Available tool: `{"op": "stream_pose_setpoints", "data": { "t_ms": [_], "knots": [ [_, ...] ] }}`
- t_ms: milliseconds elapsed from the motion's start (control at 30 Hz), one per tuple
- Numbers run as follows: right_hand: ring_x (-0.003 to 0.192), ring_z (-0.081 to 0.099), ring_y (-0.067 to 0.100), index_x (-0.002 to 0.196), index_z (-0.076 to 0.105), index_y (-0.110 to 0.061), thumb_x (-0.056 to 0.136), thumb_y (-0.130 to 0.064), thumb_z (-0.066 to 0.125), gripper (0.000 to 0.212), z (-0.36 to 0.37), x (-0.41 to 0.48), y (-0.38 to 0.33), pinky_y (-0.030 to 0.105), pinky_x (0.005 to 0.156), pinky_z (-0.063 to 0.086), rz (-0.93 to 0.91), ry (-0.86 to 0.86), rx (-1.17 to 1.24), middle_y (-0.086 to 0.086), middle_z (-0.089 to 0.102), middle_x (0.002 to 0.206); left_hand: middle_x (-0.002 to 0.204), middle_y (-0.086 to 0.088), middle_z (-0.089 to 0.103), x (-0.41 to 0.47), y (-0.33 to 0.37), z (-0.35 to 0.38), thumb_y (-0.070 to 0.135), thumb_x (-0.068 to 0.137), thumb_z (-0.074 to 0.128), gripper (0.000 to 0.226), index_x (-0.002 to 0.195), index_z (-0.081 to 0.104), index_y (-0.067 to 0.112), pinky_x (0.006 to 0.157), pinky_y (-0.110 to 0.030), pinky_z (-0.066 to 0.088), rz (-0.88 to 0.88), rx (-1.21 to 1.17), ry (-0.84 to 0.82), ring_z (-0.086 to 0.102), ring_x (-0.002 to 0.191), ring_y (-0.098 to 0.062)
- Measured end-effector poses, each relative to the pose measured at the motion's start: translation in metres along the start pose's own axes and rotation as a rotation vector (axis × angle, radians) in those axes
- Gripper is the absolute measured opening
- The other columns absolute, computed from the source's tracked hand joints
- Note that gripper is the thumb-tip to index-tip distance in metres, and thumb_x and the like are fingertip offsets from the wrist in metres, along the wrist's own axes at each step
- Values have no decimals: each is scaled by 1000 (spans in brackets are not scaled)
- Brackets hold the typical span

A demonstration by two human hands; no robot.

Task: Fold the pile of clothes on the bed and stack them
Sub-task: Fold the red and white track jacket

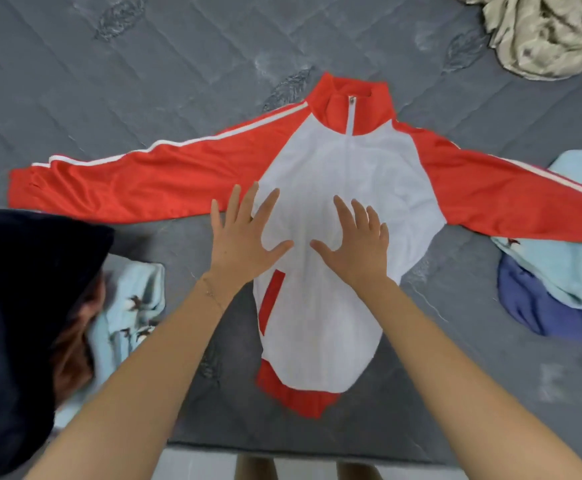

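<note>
Head view gives me a red and white zip-front track jacket (345,188) lying flat on its back in the middle of the frame, on the grey quilted bed (144,81). Its collar points to the top and its red hem to the bottom centre. Both red sleeves are spread wide to the left and right edges.

My left hand (244,240) and right hand (355,244) lie side by side on the white chest panel. The fingers (269,206) are straight and splayed, palms down, holding nothing. The thumbs point at each other with a small gap between them. The left hand sits over the panel's left edge, by the armpit, and the right hand lies wholly on white.

A crumpled beige cloth (552,32) sits at upper right. A pale blue printed garment (133,306) lies at lower left, beside a blurred dark navy fabric mass (12,306). At right, a light blue garment (559,271) lies over a purple-blue one (531,306), and the jacket's sleeve crosses it.
</note>
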State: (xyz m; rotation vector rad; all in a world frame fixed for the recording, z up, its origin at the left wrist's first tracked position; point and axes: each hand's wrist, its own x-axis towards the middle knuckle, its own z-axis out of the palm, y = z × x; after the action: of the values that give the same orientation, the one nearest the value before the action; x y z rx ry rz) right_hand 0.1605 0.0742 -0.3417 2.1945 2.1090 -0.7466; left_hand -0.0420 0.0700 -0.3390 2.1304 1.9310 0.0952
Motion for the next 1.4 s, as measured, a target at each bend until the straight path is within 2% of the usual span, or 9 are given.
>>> {"op": "stream_pose_setpoints", "data": {
  "t_ms": [333,533,633,733,833,933,1033,1200,1400],
  "knots": [
    [150,5,26,155,-2,-32,91,-64,46,86,37,-92,96,47,121,8,354,-114,259,11,2,163,162,-9,8,-103,50,65,55,90,56,91,155,-1,26,117,-53,15,-531,-444,-281,11,148,-28],
    [149,10,22,156,7,-24,99,-47,44,72,62,-109,109,41,121,10,366,-46,540,-4,16,162,127,-9,56,-123,59,80,19,100,52,41,136,38,5,103,-35,42,-743,-886,-66,54,114,-22],
    [133,42,15,143,42,-18,104,-18,35,40,67,-113,101,30,113,33,308,-7,914,0,48,143,114,-12,59,-130,63,86,19,102,48,21,115,52,3,88,-23,48,-901,-1085,-61,58,95,-16],
    [99,56,7,119,57,-15,97,2,32,37,64,-115,93,9,84,45,491,22,1277,2,61,117,94,-5,63,-145,63,90,19,100,52,13,92,58,11,81,-30,49,-864,-1156,-144,58,89,-18],
    [101,58,15,116,55,-8,91,13,32,40,65,-115,90,26,94,47,571,14,1406,4,62,109,107,3,65,-162,63,92,13,98,54,16,113,60,16,89,-26,50,-778,-1216,-233,62,99,-14],
    [117,57,24,127,50,-8,96,4,46,33,70,-122,85,41,104,46,597,-64,1539,8,60,125,105,11,63,-178,57,94,6,96,56,24,116,55,19,76,-12,51,-729,-1240,-268,61,95,-4],
    [120,59,23,137,48,-13,98,-15,54,40,72,-130,80,39,99,49,633,-293,1712,8,61,131,106,12,62,-195,52,93,4,94,57,26,112,52,23,76,-11,49,-647,-1184,-285,60,95,0],
    [100,69,23,111,69,-8,98,-17,45,28,70,-134,67,33,78,57,686,-448,1830,9,72,110,97,6,62,-214,47,89,8,98,54,11,104,53,17,72,-14,50,-603,-1180,-104,61,81,9],
    [89,60,16,106,65,-7,98,-19,53,18,80,-142,55,28,79,53,686,-224,1424,0,69,89,93,8,63,-219,36,86,19,99,55,9,105,58,13,71,-7,45,-639,-1056,128,59,82,6]
  ]
}}
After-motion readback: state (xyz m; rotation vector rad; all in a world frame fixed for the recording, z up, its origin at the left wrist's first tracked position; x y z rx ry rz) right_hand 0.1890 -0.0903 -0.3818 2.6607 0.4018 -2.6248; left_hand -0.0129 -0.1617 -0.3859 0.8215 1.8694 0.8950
